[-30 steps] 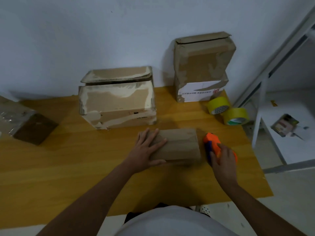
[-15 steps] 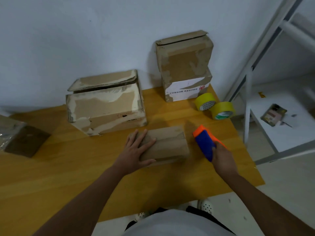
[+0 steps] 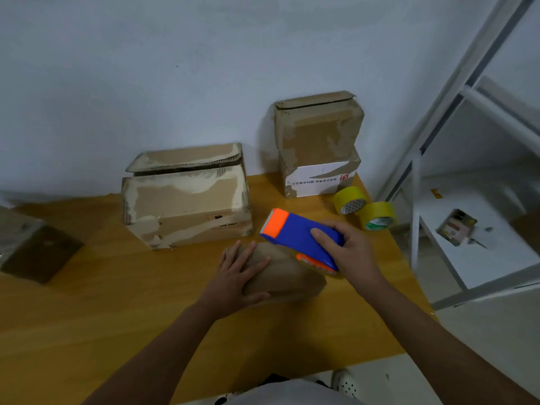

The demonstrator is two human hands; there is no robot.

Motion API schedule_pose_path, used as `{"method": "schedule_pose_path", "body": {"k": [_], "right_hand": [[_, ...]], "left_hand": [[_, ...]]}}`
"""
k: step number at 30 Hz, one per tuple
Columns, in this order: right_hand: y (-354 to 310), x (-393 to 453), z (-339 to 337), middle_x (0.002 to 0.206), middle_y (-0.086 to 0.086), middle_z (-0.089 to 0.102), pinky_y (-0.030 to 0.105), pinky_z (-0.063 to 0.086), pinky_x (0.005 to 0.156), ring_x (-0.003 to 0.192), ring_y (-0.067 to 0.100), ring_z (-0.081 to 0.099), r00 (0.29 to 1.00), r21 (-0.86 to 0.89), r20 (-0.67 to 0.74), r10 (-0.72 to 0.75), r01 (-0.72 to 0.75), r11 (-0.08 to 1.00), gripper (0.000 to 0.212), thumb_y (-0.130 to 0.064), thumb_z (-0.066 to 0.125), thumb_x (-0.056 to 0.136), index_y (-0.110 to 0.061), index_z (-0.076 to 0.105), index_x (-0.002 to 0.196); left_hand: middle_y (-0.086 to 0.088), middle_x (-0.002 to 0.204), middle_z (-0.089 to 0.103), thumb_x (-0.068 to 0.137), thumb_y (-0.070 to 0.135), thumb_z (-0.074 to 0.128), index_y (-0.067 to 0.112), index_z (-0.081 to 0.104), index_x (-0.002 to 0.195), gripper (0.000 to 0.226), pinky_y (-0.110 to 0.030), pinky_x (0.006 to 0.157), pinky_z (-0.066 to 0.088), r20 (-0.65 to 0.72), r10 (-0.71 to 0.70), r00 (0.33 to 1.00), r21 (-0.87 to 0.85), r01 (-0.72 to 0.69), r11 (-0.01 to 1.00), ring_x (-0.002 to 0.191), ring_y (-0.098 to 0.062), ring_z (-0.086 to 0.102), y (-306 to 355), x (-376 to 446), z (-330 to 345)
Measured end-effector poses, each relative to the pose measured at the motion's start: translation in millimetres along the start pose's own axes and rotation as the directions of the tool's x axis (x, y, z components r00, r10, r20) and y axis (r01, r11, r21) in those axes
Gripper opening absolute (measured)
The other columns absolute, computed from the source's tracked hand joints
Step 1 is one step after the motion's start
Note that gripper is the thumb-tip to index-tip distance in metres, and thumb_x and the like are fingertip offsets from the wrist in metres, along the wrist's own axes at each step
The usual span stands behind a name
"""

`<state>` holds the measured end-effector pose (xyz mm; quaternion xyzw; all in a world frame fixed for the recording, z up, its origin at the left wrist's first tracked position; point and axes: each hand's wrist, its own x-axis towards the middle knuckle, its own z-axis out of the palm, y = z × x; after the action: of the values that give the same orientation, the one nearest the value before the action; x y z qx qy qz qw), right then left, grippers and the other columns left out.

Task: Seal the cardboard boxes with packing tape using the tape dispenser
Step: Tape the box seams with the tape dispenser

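At frame centre, the small box (image 3: 280,273) is pressed flat-handed by the left hand (image 3: 236,273); the tape dispenser (image 3: 301,239) is gripped above it by the right hand (image 3: 347,252). Taping appears not yet begun.

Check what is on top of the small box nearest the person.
The left hand rests flat on the small box. The right hand holds the tape dispenser over its far right end. The box top beneath them is hidden.
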<state>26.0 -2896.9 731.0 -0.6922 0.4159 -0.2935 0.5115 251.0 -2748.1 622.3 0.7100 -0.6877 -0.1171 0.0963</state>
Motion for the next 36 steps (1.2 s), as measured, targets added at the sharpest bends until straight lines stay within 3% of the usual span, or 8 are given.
{"method": "schedule_pose_path", "body": {"k": [11, 22, 25, 28, 30, 32, 34, 36], "right_hand": [[-2.5, 24.9, -6.2, 0.104, -0.008, 0.068, 0.028, 0.056, 0.072, 0.087, 0.004, 0.064, 0.896, -0.407, 0.444, 0.023, 0.179, 0.896, 0.029, -0.041, 0.055, 0.096, -0.028, 0.061, 0.121], [20.5, 4.3, 15.2, 0.094, -0.010, 0.071, 0.036, 0.058, 0.068, 0.081, 0.004, 0.068, 0.987, -0.261, 0.109, -0.115, 0.140, 0.955, 0.027, -0.045, 0.062, 0.091, -0.025, 0.070, 0.106], [18.8, 6.7, 12.4, 0.092, -0.010, 0.072, 0.027, 0.059, 0.065, 0.078, -0.001, 0.068, 0.986, -0.227, 0.131, -0.100, 0.128, 0.965, 0.023, -0.045, 0.063, 0.089, -0.029, 0.069, 0.104], [18.4, 7.5, 9.9, 0.092, -0.009, 0.072, 0.021, 0.057, 0.062, 0.078, -0.002, 0.068, 0.987, -0.198, 0.146, -0.073, 0.101, 0.975, 0.018, -0.045, 0.063, 0.088, -0.034, 0.067, 0.102], [19.4, 8.7, 7.8, 0.094, -0.007, 0.072, 0.026, 0.059, 0.065, 0.080, 0.003, 0.069, 0.988, -0.183, 0.148, -0.041, 0.068, 0.981, 0.021, -0.043, 0.064, 0.089, -0.029, 0.069, 0.105], [19.8, 9.8, 6.0, 0.095, -0.008, 0.071, 0.030, 0.059, 0.069, 0.083, 0.005, 0.068, 0.987, -0.194, 0.155, -0.034, 0.065, 0.979, 0.024, -0.041, 0.064, 0.090, -0.027, 0.069, 0.108], [19.3, 10.4, 4.4, 0.097, -0.009, 0.071, 0.029, 0.059, 0.071, 0.085, 0.003, 0.067, 0.983, -0.226, 0.173, -0.054, 0.093, 0.970, 0.024, -0.041, 0.062, 0.091, -0.027, 0.069, 0.110], [18.8, 11.1, 3.5, 0.098, -0.008, 0.072, 0.027, 0.058, 0.071, 0.086, 0.002, 0.067, 0.979, -0.236, 0.191, -0.072, 0.117, 0.965, 0.025, -0.040, 0.062, 0.091, -0.027, 0.069, 0.111]], "left_hand": [[-0.001, 0.166, 0.007, 0.083, 0.083, 0.033, 0.027, 0.027, 0.154, 0.091, -0.054, 0.122, -0.004, -0.005, -0.017, 1.000, -0.016, 0.017, 1.000, 0.151, -0.026, -0.018, -6.3, 1.0, 9.1], [0.008, 0.158, -0.021, 0.082, 0.082, 0.030, 0.032, 0.013, 0.157, 0.092, -0.044, 0.119, -0.016, 0.091, -0.060, 0.994, 0.015, 0.059, 0.998, 0.146, -0.021, -0.029, -1.7, 2.3, -2.5], [0.009, 0.163, 0.002, 0.090, 0.069, 0.033, 0.028, 0.041, 0.148, 0.071, -0.036, 0.122, 0.000, 0.002, -0.130, 0.991, -0.238, 0.127, 0.963, 0.151, -0.015, -0.010, 6.1, 1.4, -13.3], [0.008, 0.137, 0.057, 0.101, 0.044, 0.046, 0.030, 0.065, 0.121, 0.031, -0.020, 0.100, 0.040, -0.070, -0.464, 0.883, -0.717, 0.279, 0.638, 0.130, -0.010, 0.050, 15.2, 2.3, -28.7], [-0.005, 0.116, 0.071, 0.102, 0.033, 0.051, 0.021, 0.069, 0.110, 0.024, -0.022, 0.085, 0.052, 0.162, -0.619, 0.769, -0.928, 0.332, 0.170, 0.104, -0.014, 0.068, 23.2, 11.0, -41.5], [-0.012, 0.110, 0.072, 0.102, 0.033, 0.051, 0.007, 0.067, 0.111, 0.032, -0.025, 0.080, 0.054, 0.412, -0.560, 0.719, -0.909, 0.368, -0.196, 0.099, -0.018, 0.069, 31.5, 22.7, -51.9], [-0.012, 0.107, 0.071, 0.100, 0.037, 0.053, 0.004, 0.065, 0.113, 0.038, -0.027, 0.079, 0.055, 0.529, -0.482, 0.698, -0.847, 0.400, -0.351, 0.100, -0.020, 0.067, 39.0, 31.2, -60.9], [-0.011, 0.105, 0.070, 0.098, 0.038, 0.057, 0.005, 0.065, 0.117, 0.039, -0.028, 0.078, 0.053, 0.540, -0.455, 0.708, -0.838, 0.407, -0.363, 0.095, -0.020, 0.065, 43.6, 36.7, -66.5]]}}
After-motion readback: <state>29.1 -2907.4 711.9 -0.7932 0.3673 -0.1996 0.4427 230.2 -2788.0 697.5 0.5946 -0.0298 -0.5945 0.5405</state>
